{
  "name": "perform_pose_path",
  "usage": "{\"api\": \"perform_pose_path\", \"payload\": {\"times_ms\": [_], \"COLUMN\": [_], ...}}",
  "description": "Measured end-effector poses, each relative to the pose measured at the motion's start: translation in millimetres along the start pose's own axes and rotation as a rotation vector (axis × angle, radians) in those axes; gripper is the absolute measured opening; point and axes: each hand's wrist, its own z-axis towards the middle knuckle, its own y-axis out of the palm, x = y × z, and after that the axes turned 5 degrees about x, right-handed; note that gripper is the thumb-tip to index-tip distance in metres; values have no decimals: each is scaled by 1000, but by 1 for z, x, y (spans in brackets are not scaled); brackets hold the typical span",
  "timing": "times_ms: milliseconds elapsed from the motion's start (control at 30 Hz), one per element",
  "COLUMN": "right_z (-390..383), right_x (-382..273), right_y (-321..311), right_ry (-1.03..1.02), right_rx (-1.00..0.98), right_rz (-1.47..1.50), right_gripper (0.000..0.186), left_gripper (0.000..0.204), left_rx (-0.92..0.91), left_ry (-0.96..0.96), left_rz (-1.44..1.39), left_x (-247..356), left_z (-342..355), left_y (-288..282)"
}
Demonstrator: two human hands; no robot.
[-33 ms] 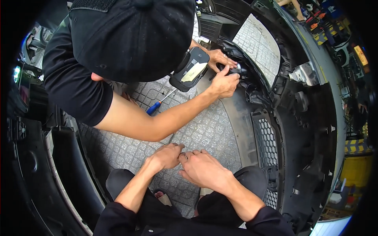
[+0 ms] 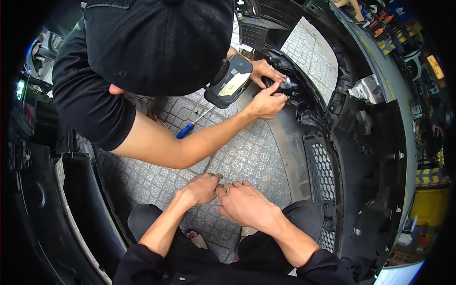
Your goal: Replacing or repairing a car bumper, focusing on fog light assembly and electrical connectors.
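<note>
My left hand (image 2: 200,188) and my right hand (image 2: 246,203) hang between my knees above the paved ground, fingertips close together or touching. The left one is curled closed, its fingers mostly hidden under the palm. On the right one the fingers bend down with the thumb to the side; whatever lies between the hands, if anything, is too small to name. Ahead, a co-worker in a black cap (image 2: 156,47) leans in. That person's hands (image 2: 268,102) are on a dark cylindrical part (image 2: 288,86) at a black car bumper (image 2: 365,166).
A screwdriver with a blue handle (image 2: 185,130) lies on the paving beneath the co-worker's arm. The bumper curves along the right, with a honeycomb grille (image 2: 322,166). More black car panels (image 2: 78,190) stand at the left. A device with a yellow label (image 2: 230,85) juts from the co-worker's head.
The co-worker's head and near forearm have shifted very slightly up and left, and the near hand has moved a little on the part. My hands have stayed still.
</note>
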Motion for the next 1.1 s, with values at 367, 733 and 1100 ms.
{"api": "perform_pose_path", "payload": {"times_ms": [367, 733, 1100], "right_z": [0, 0, 5], "right_x": [1, -3, -7], "right_y": [-5, -2, -8], "right_ry": [5, 5, 11], "right_rx": [-26, 2, -103], "right_rz": [12, 27, 32], "right_gripper": [47, 41, 47], "left_gripper": [57, 43, 47], "left_rx": [0, 14, 39], "left_ry": [2, 5, 33], "left_rz": [-12, -11, -20], "left_x": [2, 4, 1], "left_z": [2, -3, -6], "left_y": [-2, -3, -1]}}
